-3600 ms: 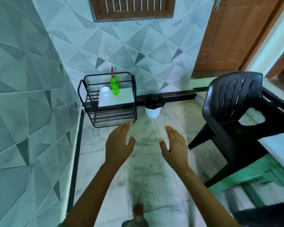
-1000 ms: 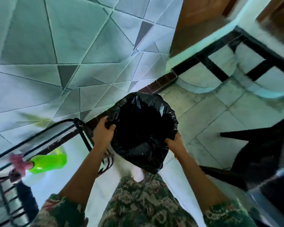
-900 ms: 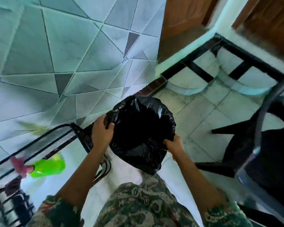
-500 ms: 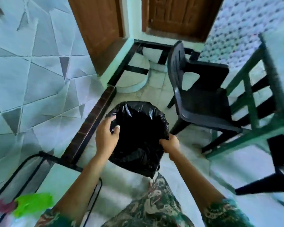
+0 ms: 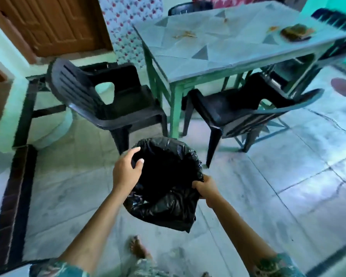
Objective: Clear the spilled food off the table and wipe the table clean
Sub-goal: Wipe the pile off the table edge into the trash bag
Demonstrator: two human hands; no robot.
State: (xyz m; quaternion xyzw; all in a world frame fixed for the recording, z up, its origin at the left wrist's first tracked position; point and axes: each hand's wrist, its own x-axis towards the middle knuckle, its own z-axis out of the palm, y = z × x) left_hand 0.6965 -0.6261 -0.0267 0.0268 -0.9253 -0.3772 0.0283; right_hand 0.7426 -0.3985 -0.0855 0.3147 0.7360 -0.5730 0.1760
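Note:
I carry a bin lined with a black bag (image 5: 168, 188) above the floor, in front of me. My left hand (image 5: 126, 172) grips its left rim, thumb inside the opening. My right hand (image 5: 207, 189) grips the right rim with curled fingers. Ahead stands the green-legged table (image 5: 218, 56) with a pale tiled top. Orange-brown food scraps (image 5: 185, 35) lie scattered on it, more crumbs (image 5: 272, 28) further right. A brownish object (image 5: 296, 32), blurred, rests near the table's right end.
Two black plastic chairs flank the table's near corner: one chair (image 5: 108, 100) on the left, another chair (image 5: 244, 110) on the right. A wooden door (image 5: 48, 25) is at the far left. A patterned curtain (image 5: 128, 27) hangs behind the table. My bare foot (image 5: 138, 249) is on the marble floor.
Both hands took hold of the bin by the wall rack and lifted it. I have turned right, away from the rack, so the table and chairs now face me.

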